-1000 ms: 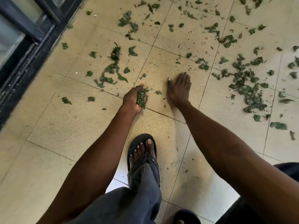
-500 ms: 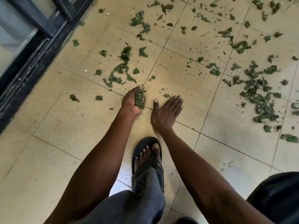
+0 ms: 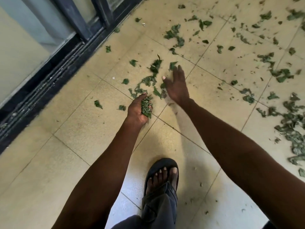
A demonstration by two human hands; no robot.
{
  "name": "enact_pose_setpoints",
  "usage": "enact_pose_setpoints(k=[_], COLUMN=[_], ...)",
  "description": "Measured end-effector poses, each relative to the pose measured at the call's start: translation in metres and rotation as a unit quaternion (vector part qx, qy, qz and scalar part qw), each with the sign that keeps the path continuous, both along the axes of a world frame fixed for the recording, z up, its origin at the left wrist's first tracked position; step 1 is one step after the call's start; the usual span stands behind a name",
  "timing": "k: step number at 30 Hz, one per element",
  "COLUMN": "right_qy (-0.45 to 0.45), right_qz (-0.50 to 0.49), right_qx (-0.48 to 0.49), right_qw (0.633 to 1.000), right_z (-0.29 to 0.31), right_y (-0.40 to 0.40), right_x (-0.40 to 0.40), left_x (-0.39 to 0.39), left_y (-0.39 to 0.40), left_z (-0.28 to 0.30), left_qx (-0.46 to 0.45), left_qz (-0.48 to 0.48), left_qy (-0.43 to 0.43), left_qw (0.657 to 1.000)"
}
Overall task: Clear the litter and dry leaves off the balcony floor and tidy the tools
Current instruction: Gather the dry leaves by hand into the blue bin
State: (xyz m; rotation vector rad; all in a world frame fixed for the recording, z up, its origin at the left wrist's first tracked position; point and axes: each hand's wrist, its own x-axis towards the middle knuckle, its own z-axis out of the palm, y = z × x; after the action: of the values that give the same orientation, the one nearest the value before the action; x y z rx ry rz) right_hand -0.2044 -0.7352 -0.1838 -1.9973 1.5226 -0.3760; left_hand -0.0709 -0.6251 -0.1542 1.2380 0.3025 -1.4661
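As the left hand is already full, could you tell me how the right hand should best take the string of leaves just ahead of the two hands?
Judging by its pose, sweep rather than pinch: the string of leaves lies flat and loose, so the right hand should come from its right side with straight fingers, raking it toward the left hand.

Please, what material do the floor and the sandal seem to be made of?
Floor: probably ceramic tile, beige and speckled with a slight sheen; straight grout lines divide it into squares. Sandal: likely rubber or foam, matte black; a thick rounded sole edge shows around the toes.
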Motion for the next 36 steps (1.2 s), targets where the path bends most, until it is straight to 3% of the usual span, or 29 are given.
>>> enact_pose_setpoints(k=[4,7,10,13,15,18,21,24,29,31,34,36], right_qy=[0.037,0.069,-0.033,-0.133,-0.085,0.015,0.105,0.158,0.115,0.083,0.114,0.17], right_qz=[0.045,0.127,0.132,0.015,0.0,0.102,0.248,0.317,0.342,0.306,0.252,0.277], right_qx=[0.069,0.039,0.015,0.03,0.083,0.133,0.112,0.054,-0.026,-0.052,-0.012,0.031], right_qw=[0.996,0.989,0.991,0.99,0.993,0.986,0.956,0.933,0.932,0.947,0.961,0.945], right_z=[0.007,0.001,-0.003,0.004,0.014,0.029,0.014,0.007,0.002,-0.001,0.009,0.006], right_y=[-0.057,-0.04,-0.009,-0.028,-0.054,-0.07,-0.06,-0.035,-0.011,-0.013,-0.015,-0.017], right_x=[0.013,0.021,0.028,0.048,0.06,0.076,0.09,0.089,0.062,0.046,0.026,0.012], left_x=[0.003,0.017,0.031,0.033,0.033,0.039,0.047,0.047,0.04,0.034,0.025,0.021], left_y=[-0.012,-0.018,-0.021,-0.019,-0.013,-0.003,0.007,0.015,0.029,0.033,0.036,0.038], left_z=[0.002,0.008,0.012,0.013,0.014,0.013,0.012,0.015,0.014,0.015,0.015,0.016], left_qx=[-0.009,-0.017,-0.015,-0.017,-0.018,-0.002,0.007,0.001,0.002,0.002,0.002,0.006], left_qz=[-0.008,-0.002,0.019,0.036,0.042,0.042,0.048,0.053,0.073,0.071,0.065,0.059], left_qy=[-0.01,-0.03,-0.048,-0.043,-0.038,-0.049,-0.059,-0.059,-0.048,-0.045,-0.043,-0.041], left_qw=[1.0,0.999,0.999,0.998,0.998,0.998,0.997,0.997,0.996,0.996,0.997,0.997])
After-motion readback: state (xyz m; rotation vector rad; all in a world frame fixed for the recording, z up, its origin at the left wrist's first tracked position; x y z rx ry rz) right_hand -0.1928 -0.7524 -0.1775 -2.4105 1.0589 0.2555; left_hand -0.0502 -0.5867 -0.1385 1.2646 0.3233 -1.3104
